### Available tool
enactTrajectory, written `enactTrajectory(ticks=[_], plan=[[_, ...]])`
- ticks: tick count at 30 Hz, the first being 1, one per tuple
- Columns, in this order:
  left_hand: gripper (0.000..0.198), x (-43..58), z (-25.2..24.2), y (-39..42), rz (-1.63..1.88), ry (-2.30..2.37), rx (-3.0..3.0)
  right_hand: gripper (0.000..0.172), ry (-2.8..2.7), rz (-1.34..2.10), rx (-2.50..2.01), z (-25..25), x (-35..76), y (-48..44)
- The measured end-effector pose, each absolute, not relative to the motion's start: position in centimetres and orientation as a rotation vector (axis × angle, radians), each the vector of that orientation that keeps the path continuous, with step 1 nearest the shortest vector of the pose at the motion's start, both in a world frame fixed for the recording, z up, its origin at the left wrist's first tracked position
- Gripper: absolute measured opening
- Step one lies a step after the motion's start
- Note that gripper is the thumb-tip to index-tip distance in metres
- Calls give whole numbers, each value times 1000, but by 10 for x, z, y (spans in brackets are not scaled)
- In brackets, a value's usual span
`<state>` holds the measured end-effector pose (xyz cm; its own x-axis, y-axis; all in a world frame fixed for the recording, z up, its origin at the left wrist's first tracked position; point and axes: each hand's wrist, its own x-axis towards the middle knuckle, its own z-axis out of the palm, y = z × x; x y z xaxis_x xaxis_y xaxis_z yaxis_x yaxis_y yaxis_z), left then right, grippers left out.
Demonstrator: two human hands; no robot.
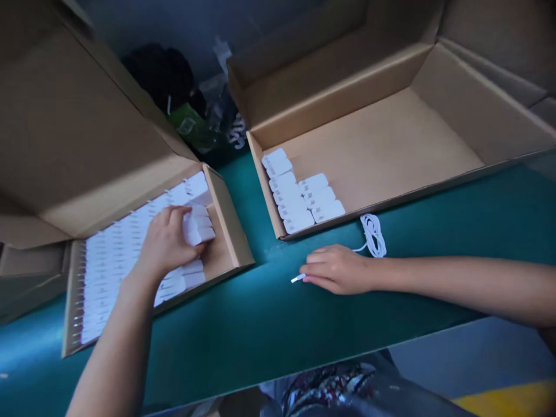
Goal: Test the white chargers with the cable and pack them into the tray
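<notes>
My left hand [167,243] reaches into the left cardboard box [230,231], fingers closed around a white charger plug [196,229] among rows of white plugs [113,255]. My right hand [336,268] rests on the green table [260,324], fingers together on the end of a white cable whose connector [297,278] pokes out to the left. The rest of that cable is a coiled bundle [373,234] just behind the hand. The right cardboard box [391,145] holds several white plugs [299,194] in its near left corner.
Both boxes stand with lids raised, the left lid [78,133] large and tilted over its box. Dark bags and a green item [186,124] lie in the gap behind the boxes. The table's front edge runs just above my patterned lap [330,388].
</notes>
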<state>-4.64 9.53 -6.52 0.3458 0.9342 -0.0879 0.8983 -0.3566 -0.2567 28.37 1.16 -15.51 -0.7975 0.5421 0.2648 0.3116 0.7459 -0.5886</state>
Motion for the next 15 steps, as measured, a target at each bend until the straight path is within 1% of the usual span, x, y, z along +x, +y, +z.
enactTrajectory(ticks=[5,10,15], plan=[[78,-38,-72,99,348,-1699,-2452,30,-2520,740,-615,-156,286,12],[68,-43,-80,99,311,-1734,-2549,28,-2526,749,-596,-156,289,12],[74,-44,-83,95,169,-1798,-2646,25,-2531,733,-594,-155,290,12]])
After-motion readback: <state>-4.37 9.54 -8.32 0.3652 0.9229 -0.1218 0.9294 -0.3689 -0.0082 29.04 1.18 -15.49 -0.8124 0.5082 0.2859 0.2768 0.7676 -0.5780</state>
